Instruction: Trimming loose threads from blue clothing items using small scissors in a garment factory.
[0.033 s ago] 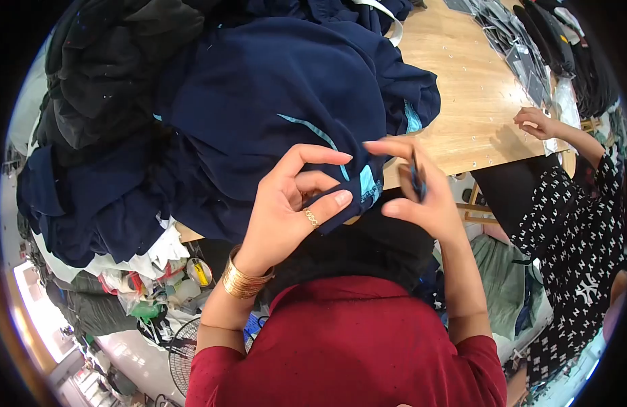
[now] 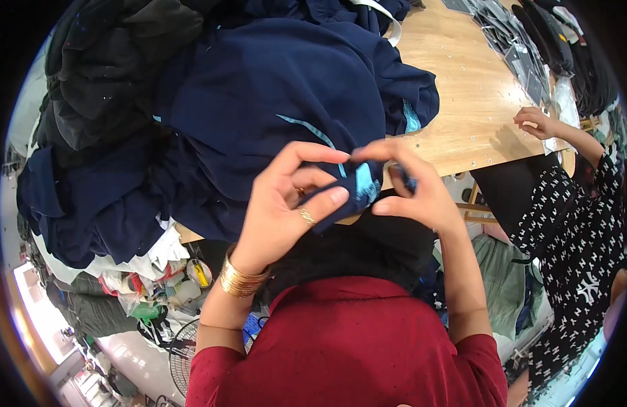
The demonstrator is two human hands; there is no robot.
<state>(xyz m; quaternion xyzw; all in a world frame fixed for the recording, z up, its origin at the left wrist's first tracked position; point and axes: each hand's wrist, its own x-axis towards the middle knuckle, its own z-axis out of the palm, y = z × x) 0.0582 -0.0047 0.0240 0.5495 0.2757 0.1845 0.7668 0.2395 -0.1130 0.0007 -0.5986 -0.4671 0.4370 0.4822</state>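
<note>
A navy garment (image 2: pixel 272 74) with light blue trim lies heaped on the table before me. My left hand (image 2: pixel 279 197) is closed on a folded edge of it, near a light blue patch (image 2: pixel 365 180). The thumb presses the cloth from above, and the index finger reaches over. My right hand (image 2: pixel 415 183) is just right of that edge, its index fingertip close to the left one. Its curled fingers hold a small dark blue tool (image 2: pixel 408 180), blurred and partly hidden, perhaps thread snips. Thumb and index finger stand apart.
Black garments (image 2: pixel 123 68) are piled at the far left. The wooden table (image 2: pixel 456 81) carries grey packets (image 2: pixel 517 54) and dark clothes at the far right. Another person's hand (image 2: pixel 537 124) hovers over its right edge. Below left are bags of scraps (image 2: pixel 147 308) and a fan guard (image 2: pixel 183 353).
My right hand has shifted slightly left, bringing its index fingertip near my left one. The left hand and the held edge have moved a little to the left.
</note>
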